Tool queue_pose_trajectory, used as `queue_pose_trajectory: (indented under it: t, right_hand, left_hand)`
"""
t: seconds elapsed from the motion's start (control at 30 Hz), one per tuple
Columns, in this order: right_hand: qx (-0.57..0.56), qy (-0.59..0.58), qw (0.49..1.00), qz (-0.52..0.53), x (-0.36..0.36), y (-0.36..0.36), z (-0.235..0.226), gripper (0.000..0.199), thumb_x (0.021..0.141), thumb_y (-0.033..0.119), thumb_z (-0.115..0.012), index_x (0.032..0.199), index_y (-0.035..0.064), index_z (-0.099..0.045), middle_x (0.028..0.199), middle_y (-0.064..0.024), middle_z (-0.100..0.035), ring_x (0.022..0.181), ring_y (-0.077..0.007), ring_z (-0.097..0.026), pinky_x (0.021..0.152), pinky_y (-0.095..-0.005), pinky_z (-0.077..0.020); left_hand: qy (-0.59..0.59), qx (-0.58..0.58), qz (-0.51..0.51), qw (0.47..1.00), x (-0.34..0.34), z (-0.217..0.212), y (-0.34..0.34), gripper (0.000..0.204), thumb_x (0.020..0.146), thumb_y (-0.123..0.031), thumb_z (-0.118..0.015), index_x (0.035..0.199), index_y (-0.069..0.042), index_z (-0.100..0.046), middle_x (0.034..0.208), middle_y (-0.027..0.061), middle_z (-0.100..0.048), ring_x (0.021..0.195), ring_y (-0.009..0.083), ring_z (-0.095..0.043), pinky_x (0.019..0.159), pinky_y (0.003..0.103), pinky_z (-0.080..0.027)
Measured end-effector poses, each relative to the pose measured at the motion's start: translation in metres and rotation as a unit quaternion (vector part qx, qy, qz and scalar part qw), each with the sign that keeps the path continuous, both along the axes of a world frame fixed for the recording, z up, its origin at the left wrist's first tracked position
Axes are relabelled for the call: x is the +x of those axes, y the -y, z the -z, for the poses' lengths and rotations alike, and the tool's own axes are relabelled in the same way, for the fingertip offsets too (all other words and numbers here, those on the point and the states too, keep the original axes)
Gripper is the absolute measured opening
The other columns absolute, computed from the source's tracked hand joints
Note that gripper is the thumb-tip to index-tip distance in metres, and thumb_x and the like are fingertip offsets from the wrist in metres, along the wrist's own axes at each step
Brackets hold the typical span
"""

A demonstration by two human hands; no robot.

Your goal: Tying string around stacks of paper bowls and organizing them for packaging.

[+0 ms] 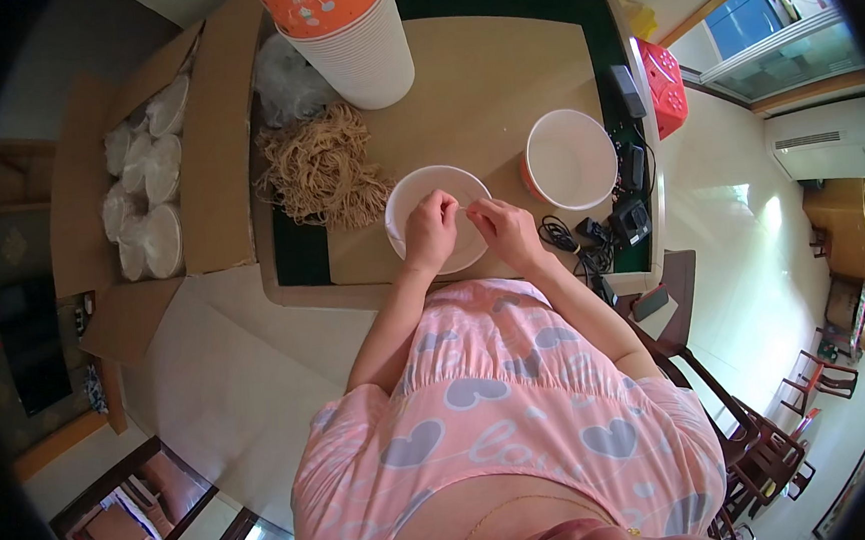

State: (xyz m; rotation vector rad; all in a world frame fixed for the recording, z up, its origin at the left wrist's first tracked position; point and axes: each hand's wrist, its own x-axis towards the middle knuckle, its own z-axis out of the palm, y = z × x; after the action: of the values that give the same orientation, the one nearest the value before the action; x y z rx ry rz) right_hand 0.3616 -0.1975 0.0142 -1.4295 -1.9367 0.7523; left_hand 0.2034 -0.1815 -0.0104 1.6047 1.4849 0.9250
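- A thin pale strand (462,209) — so fine it barely showed — ran between two pairs of pinched fingertips near the center of the frame.
- The left hand (431,226) held a narrow grip on it, thumb and forefinger pressed together; the other fingers were curled.
- The right hand (508,233) met it just beside, its grip equally narrow on the same strand.
- Below both hands, at center, a white tub (464,250) stood open and upright near the table's edge.
- A tangled heap of tan twine (320,167) lay left of the tub, its loose ends reaching close to the rim.
- To the right of center, a second tub (573,165), white inside and orange outside, stood open.
- Black cables and adapters (600,248) crowded the table's lower right corner.
- At the top, a tall stack of nested tubs (363,59) rose beside a crumpled clear bag (289,84) — all on a brown sheet (484,76) and green-topped table (301,251).
- At upper left, an open cardboard box (219,154) held plastic-wrapped white tubs (150,174).
- A red stool (664,90) stood at upper right.
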Motion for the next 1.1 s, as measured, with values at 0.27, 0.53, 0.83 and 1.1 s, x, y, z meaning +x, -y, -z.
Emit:
queue_pose_trajectory:
  t: [0.27, 0.53, 0.83, 1.1]
  right_hand:
    - [-0.040, -0.017, 0.999, 0.029, 0.003, 0.003, -0.005, 0.012, 0.085, 0.018, -0.061, 0.093, 0.0093, -0.062, 0.083, -0.0109, -0.064, 0.074, -0.0306, -0.063, 0.062, -0.0384, -0.0501]
    - [-0.043, -0.102, 0.991, 0.072, 0.011, 0.001, -0.013, 0.015, 0.081, 0.007, -0.064, 0.096, 0.0057, -0.064, 0.080, -0.0085, -0.063, 0.059, -0.0143, -0.054, 0.055, -0.0258, -0.0443]
    - [-0.048, -0.071, 0.996, 0.021, 0.016, 0.006, -0.030, 0.010, 0.078, 0.009, -0.065, 0.088, 0.0088, -0.063, 0.083, -0.0092, -0.060, 0.067, -0.0262, -0.061, 0.060, -0.0349, -0.0495]
    - [-0.001, -0.082, 0.994, 0.068, 0.024, 0.012, -0.007, 0.010, 0.076, 0.005, -0.066, 0.084, 0.0078, -0.061, 0.083, -0.0091, -0.055, 0.062, -0.0245, -0.056, 0.055, -0.0322, -0.0459]
  left_hand:
    - [0.001, -0.026, 0.042, 0.999, -0.002, -0.008, 0.001, 0.007, 0.085, -0.008, -0.060, 0.086, -0.001, -0.057, 0.078, 0.0127, -0.063, 0.068, 0.0262, -0.063, 0.062, 0.036, -0.049]
    - [0.054, -0.055, 0.074, 0.994, -0.001, -0.039, 0.005, 0.011, 0.084, -0.011, -0.063, 0.087, 0.000, -0.060, 0.075, 0.0101, -0.065, 0.063, 0.0165, -0.062, 0.060, 0.030, -0.049]
    - [0.081, -0.097, 0.107, 0.986, 0.001, -0.060, 0.007, 0.013, 0.085, -0.012, -0.062, 0.083, 0.001, -0.060, 0.070, 0.0079, -0.064, 0.060, 0.0112, -0.057, 0.058, 0.027, -0.046]
    - [0.126, -0.136, 0.127, 0.975, -0.002, -0.078, 0.010, 0.012, 0.086, -0.009, -0.060, 0.079, -0.001, -0.057, 0.063, 0.0009, -0.056, 0.058, 0.0060, -0.048, 0.054, 0.024, -0.041]
